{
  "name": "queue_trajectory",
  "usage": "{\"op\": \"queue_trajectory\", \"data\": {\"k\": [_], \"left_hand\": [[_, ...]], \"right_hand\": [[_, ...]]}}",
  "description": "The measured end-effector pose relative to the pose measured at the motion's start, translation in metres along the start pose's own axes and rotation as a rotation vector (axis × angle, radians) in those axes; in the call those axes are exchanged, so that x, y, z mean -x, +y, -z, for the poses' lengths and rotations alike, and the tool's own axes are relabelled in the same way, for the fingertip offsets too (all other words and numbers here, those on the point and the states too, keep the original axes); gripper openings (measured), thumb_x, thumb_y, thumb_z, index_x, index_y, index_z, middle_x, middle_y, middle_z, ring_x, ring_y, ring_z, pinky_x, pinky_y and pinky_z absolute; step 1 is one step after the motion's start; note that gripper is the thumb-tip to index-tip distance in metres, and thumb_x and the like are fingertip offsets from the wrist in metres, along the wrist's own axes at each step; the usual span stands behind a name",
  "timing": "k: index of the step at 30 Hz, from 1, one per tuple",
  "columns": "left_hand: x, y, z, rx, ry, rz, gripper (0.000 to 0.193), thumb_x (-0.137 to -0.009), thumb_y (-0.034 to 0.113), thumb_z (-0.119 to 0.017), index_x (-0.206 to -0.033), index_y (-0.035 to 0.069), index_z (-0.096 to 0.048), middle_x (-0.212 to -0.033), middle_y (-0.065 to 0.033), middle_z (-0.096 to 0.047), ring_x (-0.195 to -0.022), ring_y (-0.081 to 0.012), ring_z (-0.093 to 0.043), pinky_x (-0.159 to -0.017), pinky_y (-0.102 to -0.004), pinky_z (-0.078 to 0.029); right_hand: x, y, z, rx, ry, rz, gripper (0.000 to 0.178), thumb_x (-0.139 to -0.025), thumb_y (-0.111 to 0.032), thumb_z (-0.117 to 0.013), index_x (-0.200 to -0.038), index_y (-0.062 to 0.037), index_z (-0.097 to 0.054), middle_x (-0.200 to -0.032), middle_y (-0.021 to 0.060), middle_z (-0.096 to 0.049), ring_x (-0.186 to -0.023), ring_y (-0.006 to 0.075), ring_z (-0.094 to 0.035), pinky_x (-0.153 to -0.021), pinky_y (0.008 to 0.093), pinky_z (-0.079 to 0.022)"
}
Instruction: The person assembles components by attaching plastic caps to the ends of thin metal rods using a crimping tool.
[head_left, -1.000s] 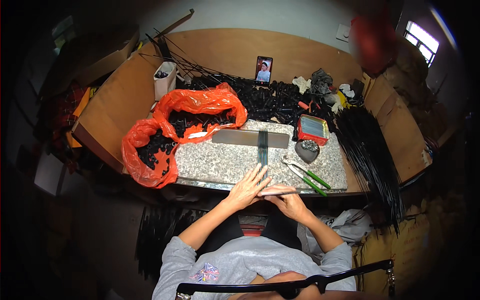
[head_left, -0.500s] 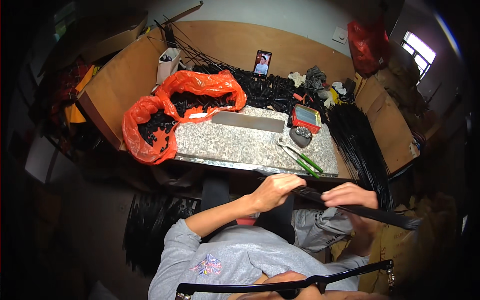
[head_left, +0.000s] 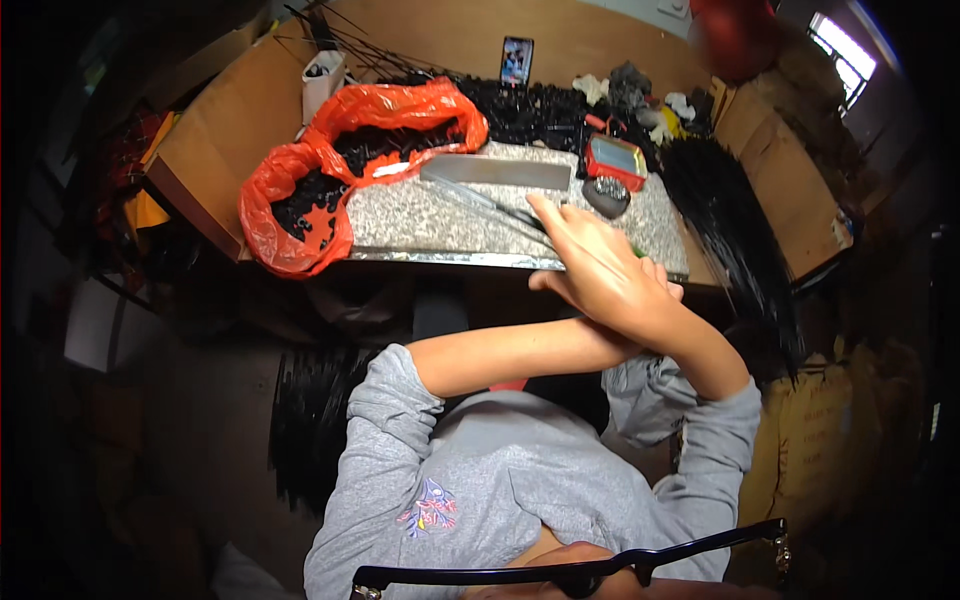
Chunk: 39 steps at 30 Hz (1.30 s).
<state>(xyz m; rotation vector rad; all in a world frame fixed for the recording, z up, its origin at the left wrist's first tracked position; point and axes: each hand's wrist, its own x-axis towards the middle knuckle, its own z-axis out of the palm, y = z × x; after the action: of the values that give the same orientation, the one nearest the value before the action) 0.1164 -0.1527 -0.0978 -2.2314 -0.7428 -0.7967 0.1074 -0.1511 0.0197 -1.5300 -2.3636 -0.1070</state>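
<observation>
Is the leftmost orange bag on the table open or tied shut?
Open: the mouth of the orange bag gapes upward, and black pieces show inside it.

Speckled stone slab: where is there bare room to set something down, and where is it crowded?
Largest bare patch on the speckled stone slab: front left, between the orange-red plastic bags, diagonal dark strips and front edge. A narrower one lies right, between the right hand and black rod bundle. Crowded: the back, with metal bar and red tin.
</observation>
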Motion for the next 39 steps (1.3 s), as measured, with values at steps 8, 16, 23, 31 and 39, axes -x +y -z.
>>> {"op": "queue_trajectory", "data": {"k": [8,16,23,31,39], "left_hand": [[0.03,-0.07,0.032,0.579,-0.305,-0.355,0.023,-0.073,0.016,-0.05,-0.089,0.002,-0.06,-0.089,-0.0116,-0.057,-0.09,-0.0221,-0.055,-0.087,-0.0359,-0.041],[0.127,-0.108,0.014,0.828,-0.312,-0.085,0.016,-0.068,0.009,-0.057,-0.083,0.004,-0.054,-0.074,-0.0063,-0.049,-0.072,-0.0213,-0.051,-0.068,-0.0325,-0.042],[0.192,-0.108,-0.009,0.868,-0.557,0.178,0.013,-0.071,0.005,-0.059,-0.083,0.005,-0.055,-0.073,-0.0078,-0.05,-0.071,-0.0244,-0.052,-0.066,-0.0337,-0.042],[0.174,-0.123,-0.007,0.948,-0.409,0.348,0.008,-0.074,0.004,-0.062,-0.081,0.003,-0.059,-0.069,-0.0076,-0.056,-0.064,-0.0251,-0.055,-0.06,-0.0327,-0.042],[0.035,-0.172,0.004,1.277,0.117,0.623,0.03,-0.09,0.015,-0.045,-0.113,-0.003,-0.048,-0.096,-0.0153,-0.061,-0.085,-0.0194,-0.059,-0.078,-0.029,-0.044]], "right_hand": [[-0.025,0.032,-0.018,-0.694,0.074,-0.116,0.007,-0.082,-0.002,-0.053,-0.085,0.0045,-0.054,-0.066,0.0084,-0.059,-0.063,0.0124,-0.059,-0.061,0.0268,-0.047],[0.015,0.07,-0.067,-1.22,0.222,-0.264,0.012,-0.089,-0.008,-0.049,-0.092,0.003,-0.053,-0.077,0.0087,-0.059,-0.076,0.018,-0.06,-0.074,0.0315,-0.049],[0.035,0.072,-0.145,-1.408,0.166,-0.354,0.012,-0.089,-0.008,-0.049,-0.091,0.0031,-0.052,-0.077,0.0093,-0.059,-0.078,0.0205,-0.061,-0.075,0.0339,-0.05],[0.033,0.071,-0.165,-1.495,0.078,-0.35,0.014,-0.09,-0.011,-0.049,-0.092,0.0028,-0.053,-0.08,0.0107,-0.06,-0.08,0.0205,-0.061,-0.078,0.0341,-0.048],[0.033,0.054,-0.16,-1.475,0.002,-0.346,0.016,-0.09,-0.013,-0.048,-0.091,0.002,-0.054,-0.083,0.0107,-0.062,-0.082,0.0184,-0.059,-0.079,0.0319,-0.046]]}}
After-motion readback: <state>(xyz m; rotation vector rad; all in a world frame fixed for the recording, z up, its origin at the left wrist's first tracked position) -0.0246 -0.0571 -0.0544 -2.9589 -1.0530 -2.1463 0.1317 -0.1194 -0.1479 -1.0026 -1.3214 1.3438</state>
